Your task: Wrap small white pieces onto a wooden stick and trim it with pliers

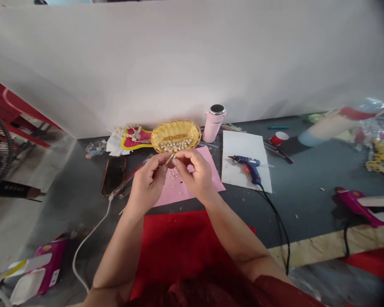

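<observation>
My left hand [149,181] and my right hand [196,174] meet above a pink sheet [211,168], fingertips close together. Between the left thumb and fingers is a short, thin pale stick [169,159]. The right thumb and forefinger pinch at its other end; a tiny pale piece may be there, too small to make out. Several small pale bits [173,174] lie on the sheet below. Just beyond the fingers stands a yellow wicker basket [166,128] with many small pale, bead-like pieces [176,145] in it.
A pink flask [213,123] stands behind the sheet. To the right, a blue glue gun [248,164] lies on a white board [232,179], its black cord running to the front edge. A phone [114,175] and white cable [92,238] are at left; a red cup [279,137] lies right.
</observation>
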A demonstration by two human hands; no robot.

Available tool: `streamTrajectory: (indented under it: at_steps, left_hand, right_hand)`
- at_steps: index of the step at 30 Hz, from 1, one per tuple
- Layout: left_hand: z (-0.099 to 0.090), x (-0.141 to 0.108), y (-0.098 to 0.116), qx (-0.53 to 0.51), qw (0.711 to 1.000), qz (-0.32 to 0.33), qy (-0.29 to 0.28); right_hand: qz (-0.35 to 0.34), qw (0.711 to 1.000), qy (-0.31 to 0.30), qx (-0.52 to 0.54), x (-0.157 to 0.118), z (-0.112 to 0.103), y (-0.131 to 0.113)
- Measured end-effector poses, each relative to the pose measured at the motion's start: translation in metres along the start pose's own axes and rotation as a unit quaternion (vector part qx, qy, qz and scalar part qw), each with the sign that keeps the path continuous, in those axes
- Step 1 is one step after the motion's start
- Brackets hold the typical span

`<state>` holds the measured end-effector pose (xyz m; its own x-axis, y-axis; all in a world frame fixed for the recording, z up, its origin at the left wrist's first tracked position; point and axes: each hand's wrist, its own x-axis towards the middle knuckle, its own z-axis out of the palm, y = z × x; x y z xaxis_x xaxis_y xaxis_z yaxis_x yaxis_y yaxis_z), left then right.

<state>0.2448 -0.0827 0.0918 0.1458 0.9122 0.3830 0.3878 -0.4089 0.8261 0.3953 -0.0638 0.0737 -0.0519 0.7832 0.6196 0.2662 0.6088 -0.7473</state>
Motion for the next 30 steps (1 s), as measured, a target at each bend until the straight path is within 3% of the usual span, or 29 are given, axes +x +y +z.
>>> streamTrajectory:
  at_steps: [10,21,25,30]
  left_hand:
    - [0.006,0.000,0.001,-0.021,0.999,-0.020,0.019]
    - [0.000,0.002,-0.006,-0.149,0.987,-0.065,0.013]
    - [-0.004,0.003,-0.005,-0.167,0.982,-0.087,-0.022]
    - [-0.006,0.003,-0.002,-0.120,0.990,-0.063,-0.034]
  right_hand:
    - [0.014,1.000,-0.006,0.019,-0.002,0.002,0.002]
    - [0.027,0.995,-0.008,0.097,-0.002,0.003,-0.003]
    - [0.071,0.981,-0.026,0.177,-0.001,0.003,-0.004]
    - [0.137,0.952,-0.054,0.268,0.001,0.003,-0.002]
